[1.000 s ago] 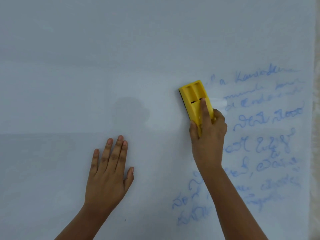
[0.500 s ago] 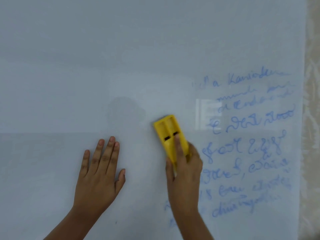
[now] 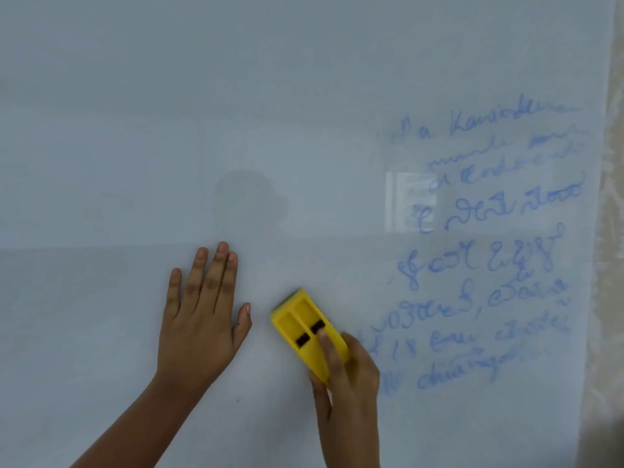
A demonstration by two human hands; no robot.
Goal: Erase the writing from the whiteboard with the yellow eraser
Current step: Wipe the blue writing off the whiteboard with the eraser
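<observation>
While my right hand (image 3: 347, 376) grips the yellow plastic block eraser (image 3: 309, 334), its fingers clenched around the lower end with the forefinger laid along the top, the eraser lies pressed flat against the wide white glossy whiteboard (image 3: 236, 96), tilted so its upper end leans toward my left. Two dark slots show on its yellow back, just above my fingertip. The eraser sits low on the board, between my left hand and the blue handwritten lines of writing (image 3: 489, 251), just left of where the lowest lines begin. My left hand (image 3: 202, 319) rests palm-down on the board, fingers released and straight, the thumb spread out toward the eraser but apart from it, grasping nothing. The writing fills the right part of the board in several rows, faint and smeared at the top rows and at the left ends near my right hand. A pale reflected rectangle overlaps the middle rows. A beige strip (image 3: 607, 231) runs along the board's right edge
</observation>
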